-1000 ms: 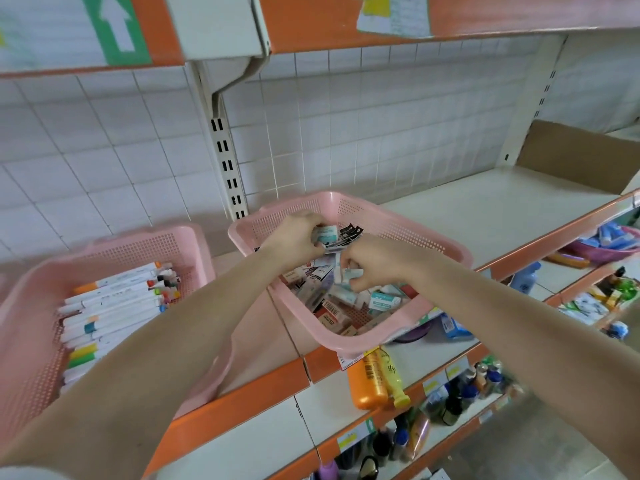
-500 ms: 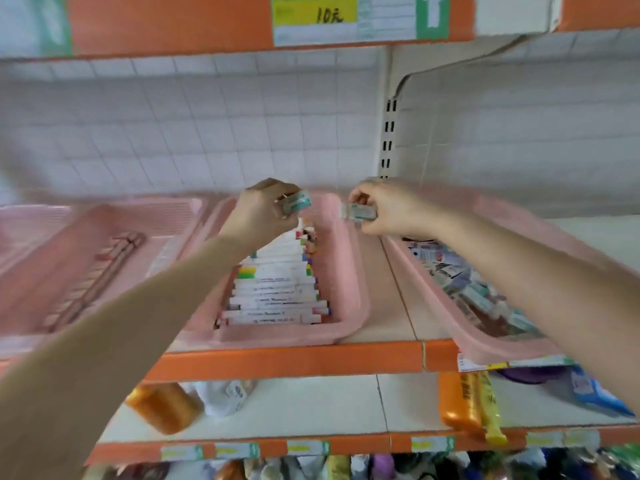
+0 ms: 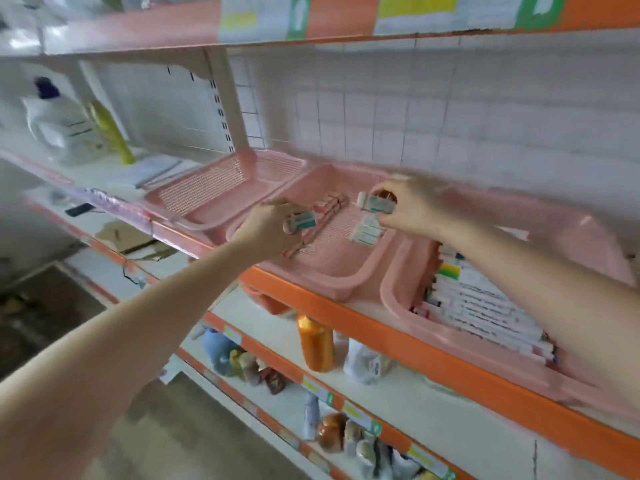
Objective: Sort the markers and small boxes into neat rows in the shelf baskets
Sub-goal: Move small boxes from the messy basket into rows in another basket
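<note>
Both hands work over the middle pink mesh plastic basket point(image 3: 322, 275), each holding one small box.

Pose: left hand point(image 3: 266, 226) reaches in from lower left, arm extended, fingers curled, pinching a small white-and-teal box point(image 3: 301, 221) above the basket's near half; right hand point(image 3: 414, 207) comes across from the right, palm down, fingertips pinching a second white-and-teal box point(image 3: 377, 204) just above a short row of like boxes point(image 3: 366, 233) lying on the basket floor; a line of slim pink-red packets point(image 3: 327, 208) lies between the hands. Hidden: the right forearm covers part of the white markers point(image 3: 481, 306) laid side by side in the neighbouring pink basket point(image 3: 393, 292); motion blur smears the right hand's fingers, so how many grip cannot be told; box print illegible.
</note>
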A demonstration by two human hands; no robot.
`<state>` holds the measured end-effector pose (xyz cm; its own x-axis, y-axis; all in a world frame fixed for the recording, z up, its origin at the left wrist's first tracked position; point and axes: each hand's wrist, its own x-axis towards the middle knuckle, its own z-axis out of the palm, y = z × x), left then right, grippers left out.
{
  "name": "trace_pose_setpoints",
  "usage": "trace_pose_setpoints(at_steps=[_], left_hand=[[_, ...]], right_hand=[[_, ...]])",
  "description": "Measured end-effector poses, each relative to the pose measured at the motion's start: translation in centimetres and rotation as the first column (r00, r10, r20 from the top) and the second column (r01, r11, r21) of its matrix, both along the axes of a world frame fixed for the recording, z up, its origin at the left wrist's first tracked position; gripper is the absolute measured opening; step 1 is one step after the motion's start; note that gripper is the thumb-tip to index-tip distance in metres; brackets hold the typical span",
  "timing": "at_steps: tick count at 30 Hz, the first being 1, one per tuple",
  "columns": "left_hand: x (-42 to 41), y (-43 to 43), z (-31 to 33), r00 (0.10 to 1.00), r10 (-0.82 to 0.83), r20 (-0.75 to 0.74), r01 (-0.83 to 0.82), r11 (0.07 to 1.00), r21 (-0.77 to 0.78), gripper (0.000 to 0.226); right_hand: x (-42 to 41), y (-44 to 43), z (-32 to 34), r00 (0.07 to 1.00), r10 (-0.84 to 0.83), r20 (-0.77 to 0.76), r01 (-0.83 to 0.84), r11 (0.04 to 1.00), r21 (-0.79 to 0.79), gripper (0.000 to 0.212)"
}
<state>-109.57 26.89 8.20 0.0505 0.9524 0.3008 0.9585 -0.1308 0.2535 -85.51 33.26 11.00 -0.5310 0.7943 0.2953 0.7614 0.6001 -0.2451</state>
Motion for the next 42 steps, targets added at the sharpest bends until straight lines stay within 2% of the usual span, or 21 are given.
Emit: trace_pose_setpoints(at_steps=[3,7,11,14,19,23,26,29,31,35,39,42], left_hand=[[-1.9,1.1,-0.4,1.0,-0.018,0.005,0.018,0.998,-0.064,0.049],[-2.0,3.8,-0.9,0.986,-0.16,-0.043,0.152,0.977,-0.149,0.044],[-0.8,6.7,-2.2,0.931,-0.339,-0.139,0.261,0.88,-0.397,0.039],[-0.2,8.8,-2.9,0.885,-0.432,-0.176,0.304,0.821,-0.484,0.04],[-0.3,11.4,-3.4,0.848,-0.505,-0.163,0.363,0.775,-0.517,0.04],[-1.2,12.7,-4.1,0.832,-0.531,-0.162,0.367,0.745,-0.557,0.044],[-1.8,13.3,-4.5,0.808,-0.573,-0.139,0.415,0.72,-0.556,0.045],[-2.1,14.1,-4.8,0.767,-0.624,-0.146,0.456,0.691,-0.561,0.046],[-2.0,14.6,-4.8,0.739,-0.655,-0.159,0.474,0.673,-0.568,0.046],[-2.0,15.5,-4.9,0.709,-0.688,-0.155,0.509,0.651,-0.563,0.046],[-2.0,15.9,-4.9,0.677,-0.716,-0.17,0.536,0.638,-0.553,0.047],[-2.2,15.9,-4.7,0.646,-0.723,-0.246,0.559,0.667,-0.493,0.046]], right_hand=[[-2.3,1.3,-0.8,0.999,0.016,-0.036,-0.018,0.998,-0.057,0.038],[-2.5,3.0,-1.5,0.999,-0.004,0.053,0.011,0.991,-0.134,0.039],[-2.0,4.3,-2.6,0.992,-0.046,0.118,0.071,0.973,-0.22,0.041],[-2.4,4.9,-2.9,0.991,-0.059,0.119,0.086,0.969,-0.23,0.042],[-3.8,5.2,-3.1,0.972,-0.043,0.232,0.104,0.961,-0.258,0.034],[-5.9,5.3,-4.1,0.905,0.013,0.426,0.14,0.935,-0.325,0.015],[-7.1,5.5,-4.4,0.835,0.012,0.55,0.206,0.92,-0.334,0.023],[-7.5,5.5,-4.0,0.802,-0.003,0.597,0.266,0.897,-0.353,0.038],[-7.5,5.4,-3.8,0.772,-0.023,0.635,0.304,0.891,-0.338,0.04],[-7.7,4.8,-4.3,0.719,-0.081,0.69,0.388,0.871,-0.302,0.034],[-8.1,4.5,-5.1,0.733,-0.17,0.659,0.424,0.872,-0.246,0.024],[-8.5,4.3,-4.8,0.728,-0.201,0.655,0.45,0.861,-0.236,0.02]])
